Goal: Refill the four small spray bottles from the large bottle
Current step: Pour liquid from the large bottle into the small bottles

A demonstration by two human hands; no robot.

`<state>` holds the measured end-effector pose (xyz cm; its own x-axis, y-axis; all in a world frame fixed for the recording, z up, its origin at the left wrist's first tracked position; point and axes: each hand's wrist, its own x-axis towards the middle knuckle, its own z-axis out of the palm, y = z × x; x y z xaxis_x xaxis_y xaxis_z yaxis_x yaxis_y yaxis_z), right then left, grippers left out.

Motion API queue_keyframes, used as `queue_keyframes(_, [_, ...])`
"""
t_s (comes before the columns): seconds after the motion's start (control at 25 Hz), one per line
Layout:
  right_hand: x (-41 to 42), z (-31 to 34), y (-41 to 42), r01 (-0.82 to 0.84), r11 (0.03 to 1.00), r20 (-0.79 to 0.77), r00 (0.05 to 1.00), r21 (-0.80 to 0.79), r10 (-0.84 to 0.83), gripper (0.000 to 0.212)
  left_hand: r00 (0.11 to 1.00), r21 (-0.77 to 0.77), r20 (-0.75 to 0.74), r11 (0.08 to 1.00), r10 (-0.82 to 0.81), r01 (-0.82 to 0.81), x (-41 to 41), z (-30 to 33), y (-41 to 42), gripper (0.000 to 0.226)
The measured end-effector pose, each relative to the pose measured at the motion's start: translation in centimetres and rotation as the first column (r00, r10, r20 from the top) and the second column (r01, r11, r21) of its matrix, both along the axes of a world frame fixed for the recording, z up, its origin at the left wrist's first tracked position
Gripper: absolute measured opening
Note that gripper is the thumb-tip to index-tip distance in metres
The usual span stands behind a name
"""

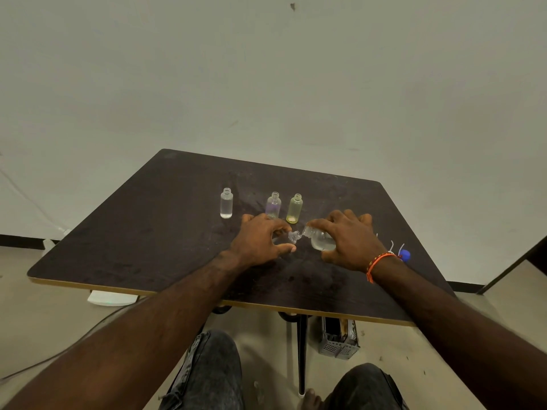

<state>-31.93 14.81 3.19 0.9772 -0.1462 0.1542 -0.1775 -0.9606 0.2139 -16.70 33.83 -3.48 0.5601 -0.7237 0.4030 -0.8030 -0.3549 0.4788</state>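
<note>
Mid-pour on the bench [154, 232]: right hand [349, 241] fingers grip the tilted large bottle [321, 239], neck to neck w/ the small bottle [293, 236] in left hand [260, 241] fingers. 3 uncapped bottles behind, levels unclear, caps prob still off

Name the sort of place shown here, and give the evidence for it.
Probably a bare workroom or office, not a kitchen: a plain pale wall, one dark table, and a metal computer-like case on the floor under it.
</note>
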Motion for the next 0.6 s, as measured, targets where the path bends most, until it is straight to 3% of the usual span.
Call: queue_keyframes(0.6, [-0.13, 0.25, -0.03, -0.003, 0.999, -0.027, 1.0, -0.044, 0.001, 0.073, 1.0, 0.019, 0.006, 1.0, -0.009, 0.009, 0.04, -0.38, -0.05, 0.048])
